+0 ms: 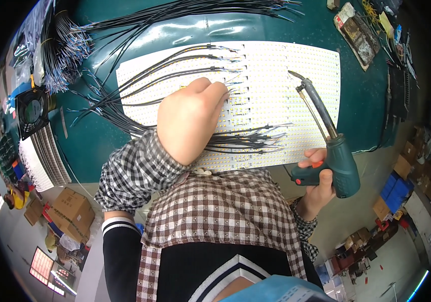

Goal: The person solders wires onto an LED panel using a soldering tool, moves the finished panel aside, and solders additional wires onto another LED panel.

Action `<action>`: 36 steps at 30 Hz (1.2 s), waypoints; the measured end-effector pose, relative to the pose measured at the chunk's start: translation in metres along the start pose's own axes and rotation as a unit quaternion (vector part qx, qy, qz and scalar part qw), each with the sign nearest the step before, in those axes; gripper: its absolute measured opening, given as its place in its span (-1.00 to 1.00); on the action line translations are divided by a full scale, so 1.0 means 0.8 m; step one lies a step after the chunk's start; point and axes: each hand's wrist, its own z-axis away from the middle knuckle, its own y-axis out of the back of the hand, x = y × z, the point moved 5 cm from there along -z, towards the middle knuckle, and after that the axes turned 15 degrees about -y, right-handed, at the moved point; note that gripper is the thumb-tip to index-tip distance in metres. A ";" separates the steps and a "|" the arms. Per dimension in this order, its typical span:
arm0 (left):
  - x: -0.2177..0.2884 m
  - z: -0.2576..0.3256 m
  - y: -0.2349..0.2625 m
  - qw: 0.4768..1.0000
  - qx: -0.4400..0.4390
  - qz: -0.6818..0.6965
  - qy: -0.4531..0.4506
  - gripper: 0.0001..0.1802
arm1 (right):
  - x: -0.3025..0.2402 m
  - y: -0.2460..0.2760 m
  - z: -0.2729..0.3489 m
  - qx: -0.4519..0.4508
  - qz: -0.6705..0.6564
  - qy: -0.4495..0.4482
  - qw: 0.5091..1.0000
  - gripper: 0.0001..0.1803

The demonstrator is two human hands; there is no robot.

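A white LED panel sheet [311, 58], with rows of small yellowish LEDs, lies flat before me. My left hand [190, 118] is over its middle, thumb and fingers pinched together on the thin wire end of a black cable. Several black cables [160, 65] run across the sheet's left part, their bared ends beside a column of dark pads. More loose black cables [240, 141] lie on the near part of the sheet. My right hand [318, 183] grips a green soldering gun [344, 166] by its handle; the tip points up and left, above the sheet's right half.
A thick bundle of black cables [64, 50] is at the far left of the green tabletop [99, 163], with more along the back. A small black fan [31, 111] and a stack of white panels [47, 156] stand at the left. A worn, stained block [356, 38] sits far right.
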 end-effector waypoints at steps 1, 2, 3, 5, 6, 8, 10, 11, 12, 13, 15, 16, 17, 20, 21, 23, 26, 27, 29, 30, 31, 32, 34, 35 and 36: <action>0.003 0.002 0.000 1.000 -0.005 -0.023 0.000 -0.91 | -0.001 -0.002 0.000 -0.012 0.000 0.006 1.000 -0.44; 0.005 0.003 0.002 0.999 -0.011 -0.046 0.001 -0.91 | -0.002 -0.003 0.000 -0.012 0.000 0.008 1.000 -0.44; 0.006 0.003 0.002 0.999 -0.011 -0.046 0.002 -0.91 | -0.002 -0.002 0.000 0.000 0.001 0.008 1.000 -0.45; 0.005 0.002 0.002 0.999 -0.030 -0.014 0.006 -0.91 | -0.003 -0.004 0.000 -0.016 0.001 0.006 1.000 -0.45; 0.004 0.000 0.003 1.000 -0.026 -0.014 0.008 -0.91 | -0.002 -0.003 0.000 -0.008 0.003 0.003 1.000 -0.45; 0.005 -0.002 0.003 0.997 -0.003 0.073 -0.006 -0.90 | -0.002 -0.003 0.000 -0.018 -0.002 0.002 1.000 -0.45; 0.003 -0.006 -0.001 0.998 0.003 0.058 -0.006 -0.91 | -0.001 -0.002 0.002 -0.016 -0.007 0.000 1.000 -0.45; 0.001 -0.008 -0.003 0.999 0.008 0.041 -0.006 -0.91 | 0.000 -0.003 0.001 -0.019 -0.007 0.000 1.000 -0.45; -0.001 -0.010 -0.005 0.999 0.011 0.042 -0.007 -0.91 | 0.002 -0.001 0.001 -0.009 -0.007 -0.005 1.000 -0.45; -0.003 -0.010 -0.009 0.999 0.007 0.032 -0.005 -0.91 | 0.002 -0.002 0.001 -0.021 -0.006 0.000 1.000 -0.45; -0.006 -0.011 -0.013 1.000 0.002 0.023 -0.005 -0.91 | 0.001 -0.001 0.002 -0.026 -0.002 0.015 1.000 -0.46; -0.007 -0.011 -0.013 0.999 0.017 0.042 -0.004 -0.92 | 0.001 0.001 0.003 -0.025 -0.002 0.014 1.000 -0.46; -0.008 -0.010 -0.012 0.998 0.032 0.056 -0.007 -0.92 | 0.001 -0.001 0.003 -0.042 0.026 0.016 0.999 -0.40; -0.015 -0.011 -0.015 0.989 0.037 0.139 0.017 -0.91 | 0.003 -0.001 0.007 -0.043 0.029 0.004 0.999 -0.38; -0.017 -0.012 -0.015 0.989 0.039 0.144 0.019 -0.91 | 0.005 0.002 0.008 -0.020 0.005 -0.014 1.000 -0.42; -0.020 -0.016 -0.018 0.991 0.026 0.131 0.017 -0.91 | 0.006 -0.002 0.009 -0.036 0.016 -0.010 0.999 -0.42; -0.025 -0.019 -0.020 0.988 0.005 0.150 0.027 -0.90 | 0.004 -0.005 0.013 -0.046 0.034 -0.023 0.998 -0.44; -0.027 -0.020 -0.020 0.987 0.006 0.155 0.027 -0.90 | 0.005 -0.006 0.015 -0.052 0.038 -0.035 0.997 -0.45; -0.027 -0.020 -0.020 0.988 0.001 0.154 0.020 -0.92 | 0.004 -0.008 0.020 -0.057 0.037 -0.050 0.996 -0.47; -0.028 -0.020 -0.020 0.987 0.001 0.158 0.025 -0.92 | 0.006 -0.008 0.021 -0.053 0.038 -0.066 0.996 -0.49; -0.027 -0.021 -0.020 0.990 -0.005 0.140 0.017 -0.91 | 0.005 -0.009 0.022 -0.062 0.037 -0.066 0.995 -0.49; -0.029 -0.022 -0.020 0.993 -0.011 0.120 0.009 -0.90 | 0.009 -0.013 0.020 -0.078 0.066 -0.073 0.992 -0.46; -0.029 -0.022 -0.020 0.993 -0.014 0.120 0.009 -0.90 | 0.012 -0.017 0.021 -0.092 0.095 -0.081 0.988 -0.43; -0.029 -0.022 -0.021 0.993 -0.016 0.118 0.009 -0.90 | 0.015 -0.018 0.022 -0.085 0.093 -0.087 0.988 -0.44; -0.030 -0.022 -0.021 0.993 -0.016 0.118 0.009 -0.90 | 0.016 -0.018 0.022 -0.075 0.091 -0.094 0.989 -0.45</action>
